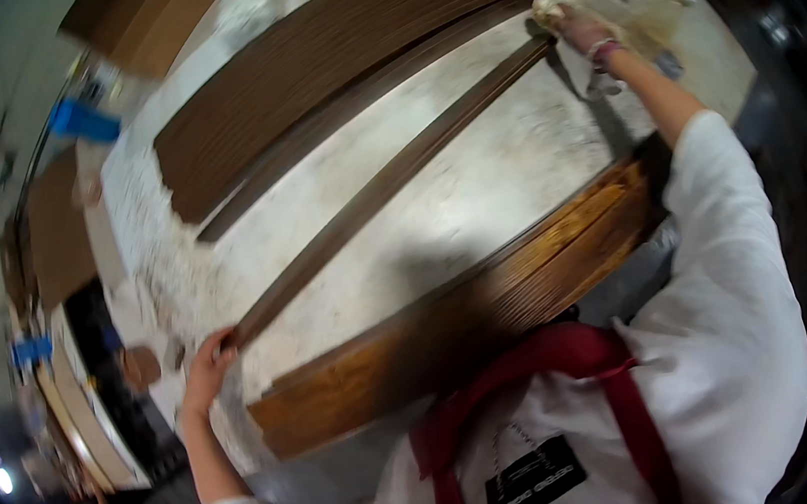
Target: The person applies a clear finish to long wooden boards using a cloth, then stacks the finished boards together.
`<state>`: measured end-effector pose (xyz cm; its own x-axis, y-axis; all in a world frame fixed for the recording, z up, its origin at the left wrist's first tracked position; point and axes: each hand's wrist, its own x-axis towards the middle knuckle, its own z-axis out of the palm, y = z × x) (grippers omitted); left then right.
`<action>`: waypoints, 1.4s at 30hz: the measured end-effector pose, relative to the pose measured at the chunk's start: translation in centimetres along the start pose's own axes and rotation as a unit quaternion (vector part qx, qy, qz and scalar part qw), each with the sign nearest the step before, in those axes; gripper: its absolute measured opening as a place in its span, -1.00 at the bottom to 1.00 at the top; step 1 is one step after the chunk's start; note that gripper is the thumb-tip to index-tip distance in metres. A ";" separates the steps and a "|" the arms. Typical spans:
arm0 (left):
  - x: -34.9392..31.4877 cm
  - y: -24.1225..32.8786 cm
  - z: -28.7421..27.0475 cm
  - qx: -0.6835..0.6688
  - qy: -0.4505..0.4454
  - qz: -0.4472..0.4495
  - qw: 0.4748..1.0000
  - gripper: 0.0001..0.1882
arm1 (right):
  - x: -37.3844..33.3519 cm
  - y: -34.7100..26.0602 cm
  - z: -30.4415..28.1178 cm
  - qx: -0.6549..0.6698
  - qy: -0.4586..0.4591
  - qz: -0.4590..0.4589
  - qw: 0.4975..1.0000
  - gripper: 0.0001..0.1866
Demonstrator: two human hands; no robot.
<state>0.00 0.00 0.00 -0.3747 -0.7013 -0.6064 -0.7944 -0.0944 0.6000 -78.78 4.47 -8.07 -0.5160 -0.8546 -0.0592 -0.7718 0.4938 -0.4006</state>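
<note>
Two hands on one long strip in the head view, the only view I've got. The brown strip (390, 180) runs diagonally over a stained white surface (483, 162), from near left to far right. Left hand (204, 369) has its fingers closed on the near-left end, thumb on top. Right hand (584, 30) is up at the far-right end, curled around a pale, yellowish wad (547, 11), maybe a rag or sponge. Can't tell if those fingers touch the strip too, it's blurry up there.

Beyond the strip there's a row of brown slats (341, 68) lying side by side, plus a single slat (282, 163) just on the near side of it. Some orange-brown boards (340, 391) sit along the near edge, close to the person's body, and a blue container (83, 120) is off to the far left.

As for handling, my guess is it's wood or something like it: pretty light, fairly stiff across its width, but long and thin enough to flex in the middle. Could be slick if the finish is wet, no way to tell. I'd hold it by the edges, close to each end.
</note>
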 end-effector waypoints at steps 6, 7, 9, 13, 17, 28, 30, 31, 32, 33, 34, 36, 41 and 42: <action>-3.7 0.3 -1.6 -0.145 0.072 -0.029 0.986 -0.59 | -17.3 -32.5 2.4 0.292 -0.211 -0.279 0.890 -0.48; -3.5 1.5 -1.3 -0.125 0.083 -0.009 0.989 -0.60 | -21.1 -37.2 3.4 0.135 -0.013 -0.546 0.827 -0.43; -4.6 1.9 0.1 -0.150 0.154 0.061 0.975 -0.64 | -26.8 -44.9 4.0 0.144 -0.157 -0.643 0.735 -0.43; -5.5 2.3 2.7 -0.309 0.231 0.072 0.920 -0.67 | -29.3 -47.2 11.1 0.088 0.018 -0.713 0.695 -0.53; -6.6 2.1 0.2 -0.196 0.214 0.016 0.957 -0.51 | -21.4 -39.5 9.7 -0.028 -0.111 -0.595 0.795 -0.49; -10.8 0.7 -4.3 -0.139 0.147 0.031 0.979 -0.62 | -3.3 -9.1 0.4 -0.366 -0.086 -0.186 0.908 -0.59; -12.0 2.1 -5.1 -0.037 0.173 0.039 0.983 -0.74 | -3.4 -11.2 -2.8 -0.405 -0.138 -0.183 0.885 -0.60; -12.8 3.7 -5.2 0.048 0.171 0.062 0.982 -0.77 | -4.2 -12.7 -4.0 -0.396 -0.135 -0.190 0.888 -0.64; -13.6 5.1 -4.3 0.068 0.195 0.039 0.978 -0.83 | -5.8 -15.4 -5.6 -0.321 -0.151 -0.215 0.910 -0.65; -14.6 5.8 -3.4 0.030 0.216 0.038 0.975 -0.83 | -6.5 -17.2 -5.9 -0.279 -0.196 -0.234 0.911 -0.53; -15.4 6.3 -2.9 0.071 0.229 0.033 0.970 -0.82 | -6.7 -16.9 -4.1 -0.182 -0.243 -0.239 0.922 -0.54; -16.6 5.1 -1.5 0.159 0.257 0.092 0.949 -0.72 | -12.1 -21.9 -4.3 -0.092 -0.434 -0.208 0.872 -0.34; -14.6 5.0 2.8 0.365 0.321 0.106 0.867 -0.37 | -14.8 -21.4 -1.5 -0.163 -0.467 -0.243 0.835 0.05; -14.2 5.1 3.1 0.312 0.304 0.092 0.896 -0.38 | -14.7 -18.9 -1.5 -0.168 -0.407 -0.315 0.841 0.04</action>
<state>-0.25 11.70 10.04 -0.3472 -0.9376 -0.0176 -0.9297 0.3416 0.1378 -57.18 7.99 1.77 0.3544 -0.7226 -0.5935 -0.9286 -0.1972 -0.3145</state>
